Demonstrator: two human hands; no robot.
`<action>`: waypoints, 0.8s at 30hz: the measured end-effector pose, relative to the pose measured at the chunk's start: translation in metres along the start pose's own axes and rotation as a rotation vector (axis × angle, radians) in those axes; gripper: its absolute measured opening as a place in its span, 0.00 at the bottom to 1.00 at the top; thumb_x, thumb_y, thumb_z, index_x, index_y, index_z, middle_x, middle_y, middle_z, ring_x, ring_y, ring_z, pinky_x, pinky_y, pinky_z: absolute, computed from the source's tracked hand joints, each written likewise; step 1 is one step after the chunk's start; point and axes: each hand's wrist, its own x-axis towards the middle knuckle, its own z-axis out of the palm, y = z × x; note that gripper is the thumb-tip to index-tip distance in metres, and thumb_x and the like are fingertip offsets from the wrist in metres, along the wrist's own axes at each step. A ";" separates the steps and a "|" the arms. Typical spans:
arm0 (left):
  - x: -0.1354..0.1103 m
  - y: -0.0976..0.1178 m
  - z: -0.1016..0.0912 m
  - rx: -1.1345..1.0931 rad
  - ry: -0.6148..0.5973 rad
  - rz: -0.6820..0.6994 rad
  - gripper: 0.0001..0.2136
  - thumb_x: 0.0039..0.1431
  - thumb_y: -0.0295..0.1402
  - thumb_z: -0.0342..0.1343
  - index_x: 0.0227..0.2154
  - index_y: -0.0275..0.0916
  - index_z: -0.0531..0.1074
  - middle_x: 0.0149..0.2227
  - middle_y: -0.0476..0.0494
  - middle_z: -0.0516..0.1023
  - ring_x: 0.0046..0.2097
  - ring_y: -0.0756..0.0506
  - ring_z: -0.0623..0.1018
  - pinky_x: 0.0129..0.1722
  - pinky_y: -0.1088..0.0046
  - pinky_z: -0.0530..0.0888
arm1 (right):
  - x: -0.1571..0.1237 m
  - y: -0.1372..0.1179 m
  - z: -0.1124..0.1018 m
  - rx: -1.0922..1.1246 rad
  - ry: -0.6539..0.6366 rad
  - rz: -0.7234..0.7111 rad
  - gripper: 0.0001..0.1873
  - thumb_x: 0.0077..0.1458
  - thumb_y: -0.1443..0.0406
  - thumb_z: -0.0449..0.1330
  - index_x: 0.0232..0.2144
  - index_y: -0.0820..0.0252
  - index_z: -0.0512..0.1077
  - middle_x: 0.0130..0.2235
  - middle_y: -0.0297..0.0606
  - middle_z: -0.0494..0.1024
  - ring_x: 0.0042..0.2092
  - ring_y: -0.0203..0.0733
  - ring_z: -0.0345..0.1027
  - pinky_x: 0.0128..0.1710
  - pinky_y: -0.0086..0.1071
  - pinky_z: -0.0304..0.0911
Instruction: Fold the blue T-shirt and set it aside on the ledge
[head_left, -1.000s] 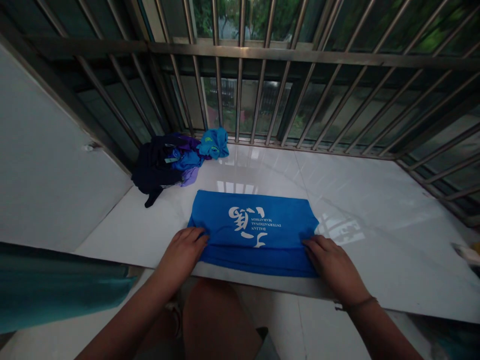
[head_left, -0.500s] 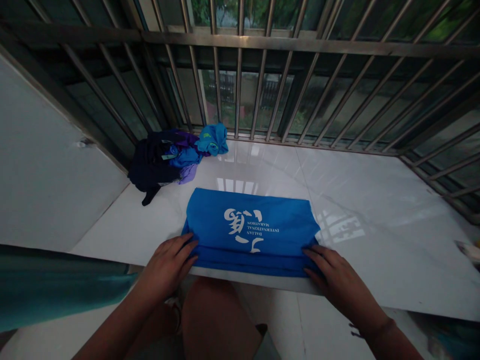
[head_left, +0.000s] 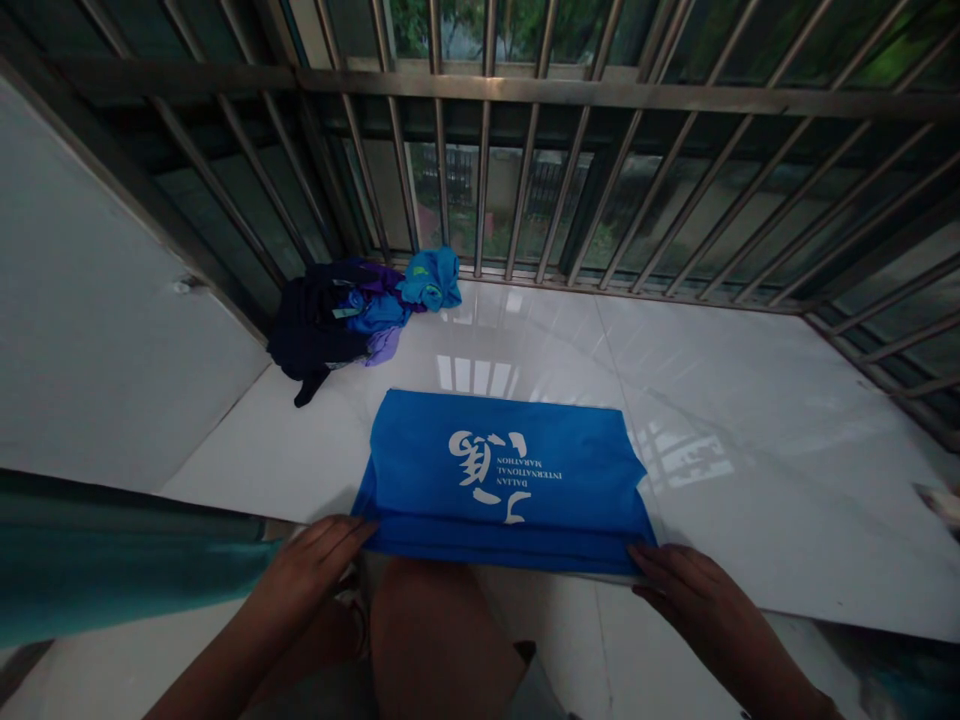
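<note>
A blue shirt lies folded into a wide band on the white ledge, with white characters and the words "Dalian International Marathon" upside down to me. Its near edge is a darker folded strip, now at the ledge's front edge. My left hand is closed on the near left corner, thumb underneath and fingers on top. At the near right corner, my right hand pinches the cloth the same way. Between the two hands the strip is drawn out fairly straight.
A heap of dark and purple clothes with a bright blue bundle sits at the back left. Metal window bars line the back. A teal curtain hangs at the left. My knee is below the front edge.
Both hands have moved apart and toward me, pulling the near corners of the shirt outward. The shirt has slid closer to the ledge's front edge.
</note>
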 end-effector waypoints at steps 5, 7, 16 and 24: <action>0.017 0.009 -0.023 -0.150 -0.018 0.007 0.20 0.67 0.22 0.53 0.52 0.49 0.83 0.50 0.42 0.88 0.50 0.41 0.87 0.52 0.65 0.84 | -0.001 -0.005 -0.022 0.173 -0.081 0.058 0.17 0.78 0.66 0.55 0.54 0.49 0.84 0.44 0.40 0.89 0.41 0.45 0.85 0.44 0.36 0.83; 0.035 0.010 -0.034 -0.324 -0.067 -0.081 0.15 0.70 0.27 0.55 0.49 0.49 0.83 0.52 0.42 0.88 0.52 0.41 0.86 0.52 0.65 0.84 | 0.008 -0.002 -0.031 0.335 -0.139 0.197 0.13 0.76 0.61 0.58 0.50 0.48 0.84 0.45 0.41 0.89 0.43 0.46 0.85 0.45 0.36 0.83; 0.107 0.010 -0.029 -0.422 -0.082 -0.623 0.16 0.71 0.52 0.57 0.43 0.47 0.82 0.28 0.52 0.80 0.29 0.42 0.80 0.33 0.67 0.76 | 0.049 0.015 -0.013 0.423 -0.085 0.838 0.22 0.71 0.44 0.57 0.40 0.51 0.81 0.38 0.38 0.89 0.37 0.51 0.85 0.35 0.36 0.78; 0.076 0.027 -0.018 -0.124 0.313 -0.393 0.15 0.75 0.42 0.59 0.59 0.43 0.76 0.58 0.33 0.82 0.59 0.32 0.82 0.59 0.49 0.82 | 0.041 -0.016 0.009 -0.023 0.097 0.718 0.25 0.79 0.48 0.48 0.57 0.56 0.75 0.49 0.52 0.84 0.47 0.58 0.84 0.45 0.47 0.80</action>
